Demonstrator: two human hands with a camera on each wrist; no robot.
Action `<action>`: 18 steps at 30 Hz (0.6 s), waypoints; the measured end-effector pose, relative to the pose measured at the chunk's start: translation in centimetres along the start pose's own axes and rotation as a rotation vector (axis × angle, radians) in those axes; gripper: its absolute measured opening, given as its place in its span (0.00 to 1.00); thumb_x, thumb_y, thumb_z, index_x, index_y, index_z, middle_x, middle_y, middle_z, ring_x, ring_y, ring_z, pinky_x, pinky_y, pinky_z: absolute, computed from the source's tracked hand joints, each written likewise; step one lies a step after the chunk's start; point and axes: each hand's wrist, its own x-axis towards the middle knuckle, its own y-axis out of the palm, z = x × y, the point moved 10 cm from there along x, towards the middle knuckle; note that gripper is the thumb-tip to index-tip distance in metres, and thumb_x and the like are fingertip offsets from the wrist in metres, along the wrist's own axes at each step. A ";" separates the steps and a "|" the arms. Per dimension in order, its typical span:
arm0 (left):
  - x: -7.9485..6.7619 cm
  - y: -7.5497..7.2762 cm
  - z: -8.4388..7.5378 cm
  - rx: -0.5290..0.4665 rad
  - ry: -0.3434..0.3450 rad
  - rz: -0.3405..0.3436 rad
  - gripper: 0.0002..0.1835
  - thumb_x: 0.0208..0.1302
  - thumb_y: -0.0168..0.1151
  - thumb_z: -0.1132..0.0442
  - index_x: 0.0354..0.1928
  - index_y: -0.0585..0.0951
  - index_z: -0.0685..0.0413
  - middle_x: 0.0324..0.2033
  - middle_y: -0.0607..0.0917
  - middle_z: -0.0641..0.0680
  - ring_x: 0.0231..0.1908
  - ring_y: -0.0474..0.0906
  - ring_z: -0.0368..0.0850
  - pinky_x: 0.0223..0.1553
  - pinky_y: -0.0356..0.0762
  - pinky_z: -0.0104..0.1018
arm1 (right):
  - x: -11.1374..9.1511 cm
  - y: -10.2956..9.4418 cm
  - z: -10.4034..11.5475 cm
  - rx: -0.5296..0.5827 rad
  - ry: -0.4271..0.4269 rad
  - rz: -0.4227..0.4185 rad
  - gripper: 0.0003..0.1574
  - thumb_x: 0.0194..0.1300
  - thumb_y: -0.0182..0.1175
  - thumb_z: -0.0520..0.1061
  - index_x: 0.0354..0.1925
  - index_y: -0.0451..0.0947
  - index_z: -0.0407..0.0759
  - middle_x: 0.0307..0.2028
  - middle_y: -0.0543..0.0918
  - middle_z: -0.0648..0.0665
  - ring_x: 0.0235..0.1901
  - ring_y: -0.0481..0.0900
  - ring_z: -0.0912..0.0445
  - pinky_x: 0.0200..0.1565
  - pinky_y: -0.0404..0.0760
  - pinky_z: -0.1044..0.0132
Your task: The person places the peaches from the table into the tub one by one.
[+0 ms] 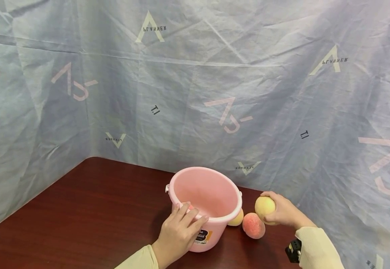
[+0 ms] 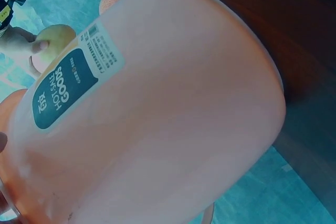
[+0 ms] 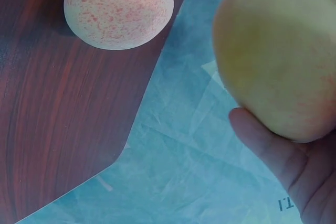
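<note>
A pink bucket [image 1: 201, 190] stands upright on the dark wooden table, with a label on its side. My left hand [image 1: 180, 233] grips the bucket's near rim, fingers curled over it. A bit of something reddish [image 1: 191, 206] shows inside, just behind those fingers. To the right of the bucket, my right hand [image 1: 284, 211] holds a yellow peach [image 3: 278, 56] with a reddish blush, thumb and fingers around it, above the table's right side. Below and left of it lies a pink-red speckled peach [image 1: 253, 226]. Another yellow peach [image 1: 236, 218] sits against the bucket, partly hidden by it.
The reddish-brown table [image 1: 80, 209] extends to the left of the bucket. Its right edge runs close beside the loose peaches. A grey printed cloth [image 1: 188, 93] hangs behind and on both sides. White handle mounts [image 1: 167, 188] stick out from the bucket's rim.
</note>
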 end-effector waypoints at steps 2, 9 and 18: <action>0.0 0.0 0.0 0.000 0.000 0.003 0.17 0.72 0.45 0.60 0.38 0.86 0.44 0.36 0.82 0.51 0.41 0.80 0.55 0.41 0.78 0.51 | 0.0 -0.2 0.1 -0.003 0.002 -0.024 0.43 0.33 0.72 0.41 0.53 0.73 0.36 0.39 0.77 0.38 0.33 0.73 0.52 0.29 0.74 0.60; -0.1 0.1 0.1 0.005 -0.002 0.015 0.17 0.70 0.44 0.61 0.39 0.86 0.44 0.36 0.82 0.53 0.42 0.80 0.56 0.43 0.78 0.51 | 0.0 -1.4 0.7 -0.065 -0.002 -0.142 0.42 0.35 0.74 0.44 0.53 0.74 0.39 0.39 0.78 0.39 0.35 0.73 0.51 0.31 0.73 0.58; -0.3 0.3 0.0 0.010 -0.003 0.038 0.19 0.70 0.42 0.62 0.40 0.85 0.44 0.37 0.81 0.54 0.43 0.80 0.56 0.43 0.78 0.52 | -0.3 -2.4 1.1 -0.085 -0.033 -0.241 0.43 0.37 0.75 0.44 0.55 0.74 0.38 0.44 0.78 0.36 0.37 0.74 0.48 0.32 0.73 0.57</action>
